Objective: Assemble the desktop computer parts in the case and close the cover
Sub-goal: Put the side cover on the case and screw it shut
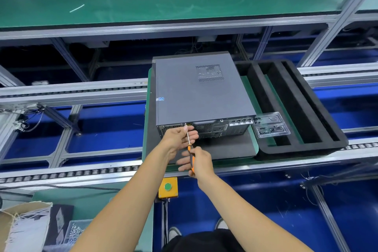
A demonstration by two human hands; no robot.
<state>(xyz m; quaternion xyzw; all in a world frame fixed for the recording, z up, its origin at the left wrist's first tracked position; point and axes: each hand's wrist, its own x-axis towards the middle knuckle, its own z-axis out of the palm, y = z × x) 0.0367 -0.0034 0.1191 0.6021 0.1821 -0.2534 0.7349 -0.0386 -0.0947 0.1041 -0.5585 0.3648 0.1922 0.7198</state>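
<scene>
Conveyor worktop (204,164) | computer case (201,92) heavy, rigid, lift by edges | right hand (199,162) grips screwdriver (190,145) | left hand (180,136) pinches shaft

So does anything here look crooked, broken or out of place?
Nothing stands out. The cover sits flush on the computer case, the screwdriver meets its rear edge, and the clear plastic tray lies flat beside it.

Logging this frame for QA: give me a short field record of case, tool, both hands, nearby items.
case: computer case lying flat on a dark mat, cover on
tool: screwdriver, tip at the rear panel's top edge
right hand: grips the orange handle
left hand: fingers steady the shaft
nearby: clear parts tray, black foam tray, green button box
</scene>
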